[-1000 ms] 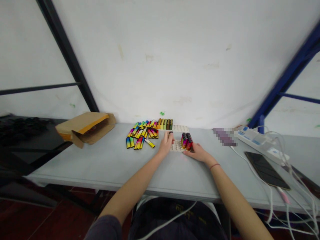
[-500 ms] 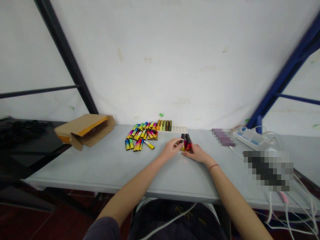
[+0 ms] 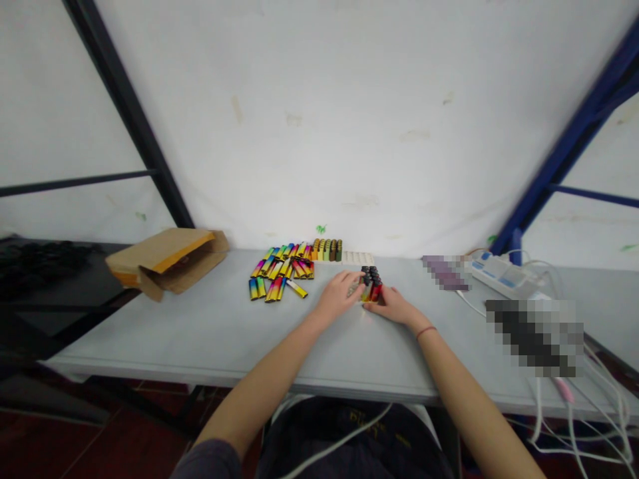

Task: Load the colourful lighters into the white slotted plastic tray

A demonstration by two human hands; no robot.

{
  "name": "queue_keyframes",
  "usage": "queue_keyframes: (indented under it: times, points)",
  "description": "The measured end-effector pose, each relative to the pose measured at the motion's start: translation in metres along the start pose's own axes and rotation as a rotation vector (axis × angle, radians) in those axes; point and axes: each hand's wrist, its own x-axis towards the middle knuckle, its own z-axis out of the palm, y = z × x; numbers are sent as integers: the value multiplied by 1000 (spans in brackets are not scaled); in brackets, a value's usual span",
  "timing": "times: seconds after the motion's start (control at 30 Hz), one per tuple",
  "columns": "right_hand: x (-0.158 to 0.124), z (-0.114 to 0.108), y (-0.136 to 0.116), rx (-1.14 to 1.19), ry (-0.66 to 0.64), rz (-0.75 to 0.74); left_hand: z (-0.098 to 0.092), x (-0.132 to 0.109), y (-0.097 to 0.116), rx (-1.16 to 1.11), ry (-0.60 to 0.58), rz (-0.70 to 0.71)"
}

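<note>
A small white tray lies on the grey table (image 3: 200, 332), mostly hidden under my hands. A block of upright rainbow-coloured lighters (image 3: 371, 283) with black tops stands in it. My left hand (image 3: 339, 294) lies on the tray's left part, its fingers spread and their tips against the block of lighters. My right hand (image 3: 395, 306) rests on the table at the tray's near right corner, fingers touching the base of the lighters. Neither hand visibly holds a lighter.
A loose pile of rainbow lighters (image 3: 279, 276) lies left of my hands. Behind it a second white tray (image 3: 360, 257) holds a short row of upright lighters (image 3: 328, 249). An open cardboard box (image 3: 164, 256) lies far left; a power strip (image 3: 499, 274) and cables are at right.
My left hand carried a lighter from left of the tray to the block of upright ones and now lies open over the tray. My right hand has stayed in place.
</note>
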Motion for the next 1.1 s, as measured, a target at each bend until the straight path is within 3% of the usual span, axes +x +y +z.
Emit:
queue_keyframes:
  times: [0.13,0.23,0.3,0.43,0.63,0.77,0.9,1.1]
  points:
    - [0,1,2,17,9,-24,-26,-1,-4,461,55,-385]
    - [0,0,2,35,4,-17,-45,-5,-11,724,-82,-642]
    - [0,0,2,24,-5,-9,-51,-7,-13,764,-211,-711]
    - [-1,-1,1,-10,-21,-5,-46,-6,-11,739,-358,-633]
    - [-1,-1,0,-19,-8,2,-27,-7,-2,690,-282,-505]
    - [0,1,2,0,-15,-17,-34,-6,-9,707,-219,-584]
    - [0,2,3,8,-3,-12,-45,-5,-27,591,-336,-695]
    - [0,0,2,1,-2,-6,-41,0,-44,455,-276,-629]
